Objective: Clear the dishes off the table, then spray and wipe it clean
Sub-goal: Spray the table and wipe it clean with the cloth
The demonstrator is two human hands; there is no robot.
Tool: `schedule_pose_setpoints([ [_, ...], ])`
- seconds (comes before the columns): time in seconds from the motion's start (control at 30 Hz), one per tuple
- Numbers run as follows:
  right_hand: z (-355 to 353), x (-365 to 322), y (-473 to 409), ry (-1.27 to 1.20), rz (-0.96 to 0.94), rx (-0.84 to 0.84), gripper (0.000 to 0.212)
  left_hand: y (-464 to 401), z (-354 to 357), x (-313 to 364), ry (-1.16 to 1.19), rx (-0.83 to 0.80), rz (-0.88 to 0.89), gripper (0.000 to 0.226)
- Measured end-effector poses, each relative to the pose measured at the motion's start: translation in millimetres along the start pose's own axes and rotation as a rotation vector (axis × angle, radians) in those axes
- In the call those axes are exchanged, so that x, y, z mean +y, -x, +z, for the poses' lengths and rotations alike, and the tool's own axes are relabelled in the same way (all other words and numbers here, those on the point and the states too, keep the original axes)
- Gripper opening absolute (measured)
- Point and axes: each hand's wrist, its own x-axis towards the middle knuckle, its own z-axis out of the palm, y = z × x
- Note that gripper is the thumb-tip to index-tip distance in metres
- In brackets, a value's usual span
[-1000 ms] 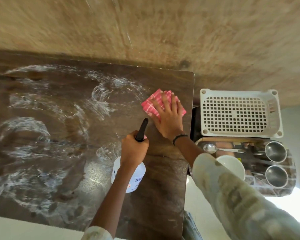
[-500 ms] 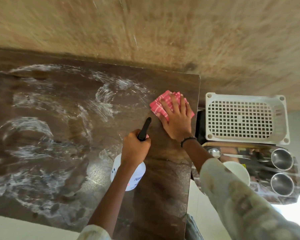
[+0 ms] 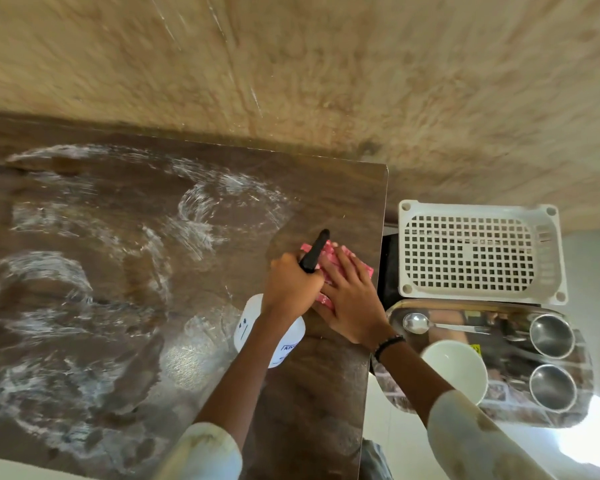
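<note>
The right hand (image 3: pixel 352 308) lies with fingers stretched flat on the pink checked cloth (image 3: pixel 359 268), pressing it to the dark wooden table (image 3: pixel 326 393) just inside the right-hand edge. The left hand (image 3: pixel 291 284) is curled round the neck of the white spray bottle (image 3: pixel 284 344), whose black nozzle (image 3: pixel 314 251) points away over the cloth. Compared with half a second and a second earlier, the cloth has been drawn back toward the person along that edge, and the two hands, which had a gap between them, now touch or nearly so, with the nozzle crossing the cloth's near corner. That stroke leaves a dry-looking brown strip by the edge, while white smeared streaks (image 3: pixel 66 271) cover most of the table to the left. Off the table to the right, the dishes sit cleared: a steel tray (image 3: pixel 440 310) carrying a spoon (image 3: pixel 416 323), a white bowl (image 3: pixel 456 368) and two steel cups (image 3: pixel 551 336), beside a white plastic basket (image 3: pixel 478 247). Clearing looks finished; wiping seems barely begun, with the streaked area still to do.
</note>
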Motion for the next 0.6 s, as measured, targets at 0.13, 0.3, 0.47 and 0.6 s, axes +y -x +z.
schedule_pose_setpoints([
  [0.13, 1, 1, 1, -0.017, 0.010, -0.022, 0.051, -11, 12, 23, -0.064, -0.004, 0.036, 0.013],
  [0.3, -1, 0, 1, -0.013, 0.007, -0.021, 0.050, -21, 14, 33, -0.073, -0.003, 0.073, 0.012],
  [0.47, -1, 0, 0, -0.021, 0.014, 0.002, 0.049, -27, 16, 32, -0.140, -0.072, 0.086, 0.007],
  [0.6, -1, -1, 0, -0.037, 0.019, 0.002, 0.046, -32, 22, 35, -0.160, -0.086, 0.076, 0.013],
])
